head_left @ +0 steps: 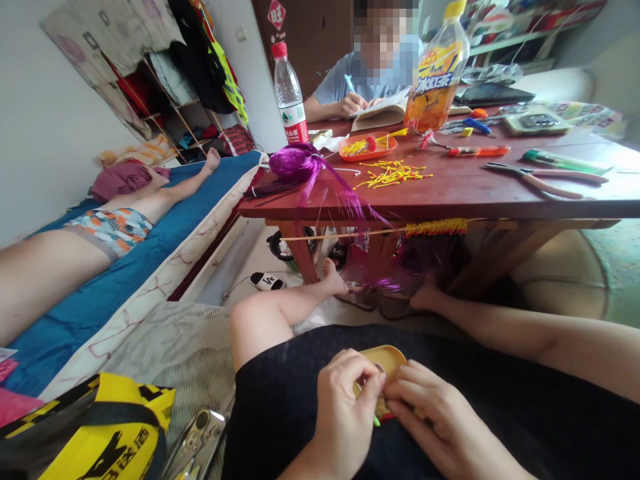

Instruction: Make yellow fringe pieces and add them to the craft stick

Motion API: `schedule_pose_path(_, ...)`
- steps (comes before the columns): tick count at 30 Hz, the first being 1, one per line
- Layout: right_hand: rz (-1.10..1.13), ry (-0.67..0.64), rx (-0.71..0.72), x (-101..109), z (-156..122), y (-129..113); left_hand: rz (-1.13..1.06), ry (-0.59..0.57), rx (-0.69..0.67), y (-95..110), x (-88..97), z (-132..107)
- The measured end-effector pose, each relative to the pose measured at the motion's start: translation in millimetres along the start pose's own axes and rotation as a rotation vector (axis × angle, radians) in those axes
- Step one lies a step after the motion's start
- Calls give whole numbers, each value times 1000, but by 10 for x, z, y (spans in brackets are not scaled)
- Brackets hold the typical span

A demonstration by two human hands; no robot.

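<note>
My left hand (345,393) and my right hand (433,403) meet above my lap, fingertips pinched close together. Whatever sits between the fingertips is too small and hidden to make out. Under them a small yellow tray (393,355) rests on the dark cloth (290,400) over my lap, mostly covered by the hands. A bright green tip (377,421) and some red bits show below my left fingers. At the table edge, a thin stick (345,235) carries a yellow fringed wrap (435,228) near its right part.
On the red-brown table (450,193) lie purple thread (295,163), yellow stems (393,175), an orange tray (345,153), pliers (540,177) and a green cutter (560,160). Two bottles stand behind. Across, a person (325,93) writes. Another person's legs (165,190) lie on the bed.
</note>
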State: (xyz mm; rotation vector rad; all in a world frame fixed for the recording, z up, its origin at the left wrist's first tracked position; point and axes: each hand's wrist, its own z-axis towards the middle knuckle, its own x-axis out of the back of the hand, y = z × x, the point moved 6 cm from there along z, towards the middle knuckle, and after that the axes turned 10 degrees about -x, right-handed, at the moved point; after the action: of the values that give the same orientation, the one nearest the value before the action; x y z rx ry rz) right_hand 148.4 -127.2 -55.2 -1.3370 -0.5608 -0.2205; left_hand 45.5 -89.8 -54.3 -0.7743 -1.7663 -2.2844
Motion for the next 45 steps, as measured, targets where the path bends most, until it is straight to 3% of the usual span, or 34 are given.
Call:
schedule_pose_path(3, 88, -156, 48, -84, -36, -70, 29, 55, 63, -190, 88, 38)
schedule_pose_path(5, 19, -74, 47, -24, -17, -50, 10, 42, 138, -319, 137, 24)
schedule_pose_path(8, -247, 197, 22, 174, 15, 29, 1, -199, 223, -313, 99, -111)
schedule_pose_path(10, -394, 249, 86, 204, 4, 30, -5, -382, 179, -130, 47, -220)
schedule_pose_path(11, -437, 246, 115, 191, -7, 27, -12, -406, 102, 5, 45, -239)
schedule_pose_path(14, -478, 259, 183, 134, -54, -28, 86, -241, 4, 253, 131, -173)
schedule_pose_path(18, -500, 362, 249, 143, -88, -161, 56, -330, 188, 129, -10, -88)
schedule_pose_path(21, -351, 343, 148, 189, -69, -119, -156, -325, 311, -10, -94, -90)
schedule_pose_path(25, -1, 201, -78, 153, -66, 84, -570, -306, 532, -122, -192, -176)
schedule_pose_path(27, 58, 172, -96, 129, -71, 116, -730, -299, 621, -139, -229, -209)
schedule_pose_path(33, -172, 356, 203, 215, -119, -68, -931, -316, 770, -146, -297, -255)
schedule_pose_path(37, -271, 273, 310, 163, -142, -77, -945, -340, 839, -167, -357, -282)
schedule_pose_path(39, -265, 257, 329, 152, -139, -83, -923, -335, 809, -165, -380, -271)
schedule_pose_path(41, -169, 241, 232, 167, -99, -56, -783, -279, 645, -150, -336, -206)
schedule_pose_path(43, 47, 154, -13, 161, -34, 48, -505, -225, 380, -84, -228, -127)
schedule_pose_path(45, 351, -7, -291, 91, -10, 170, -219, -253, 114, 28, -147, -94)
